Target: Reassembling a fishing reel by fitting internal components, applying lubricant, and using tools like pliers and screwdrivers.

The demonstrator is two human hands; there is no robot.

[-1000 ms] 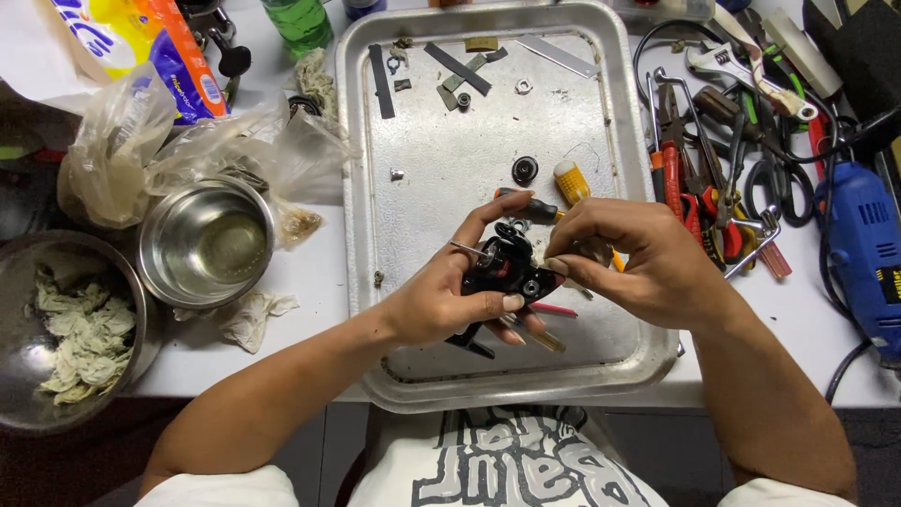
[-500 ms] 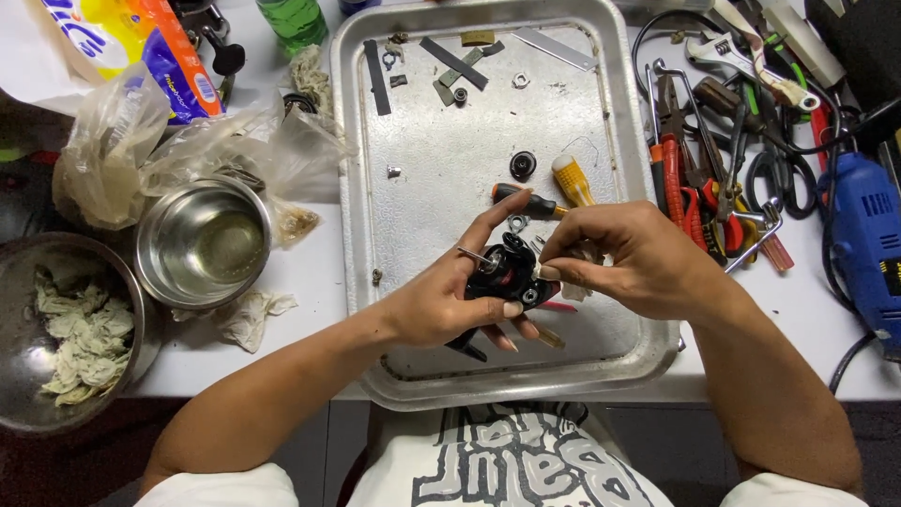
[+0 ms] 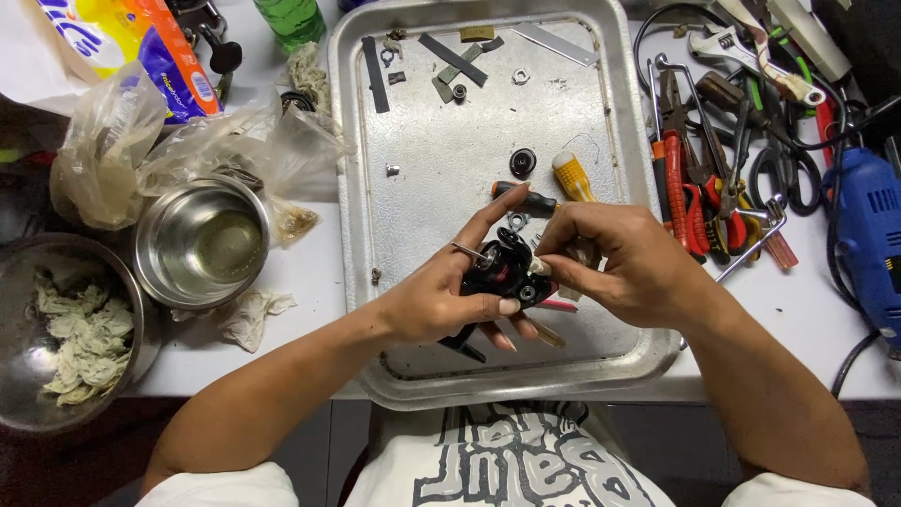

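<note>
A metal tray (image 3: 441, 150) sits on a cluttered white table (image 3: 310, 272). At its six o'clock, left hand (image 3: 427, 300) fingers grasp a black reel (image 3: 502, 272); right hand (image 3: 610, 263) fingers pinch its three o'clock side.

A white table (image 3: 310, 272) carries everything. At its middle lies a large metal tray (image 3: 631, 357), reaching to the near edge. Left of the tray stands a small steel bowl (image 3: 201, 242), with a crumpled rag (image 3: 251, 315) just beside it toward the near edge and clear plastic bags (image 3: 141, 155) behind it. A larger bowl of rags (image 3: 56, 329) sits at the near left corner. Along the right edge lie pliers and wrenches in a heap (image 3: 723, 141) and a blue power drill (image 3: 868, 235). A green bottle (image 3: 291, 17) stands at the far edge
</note>
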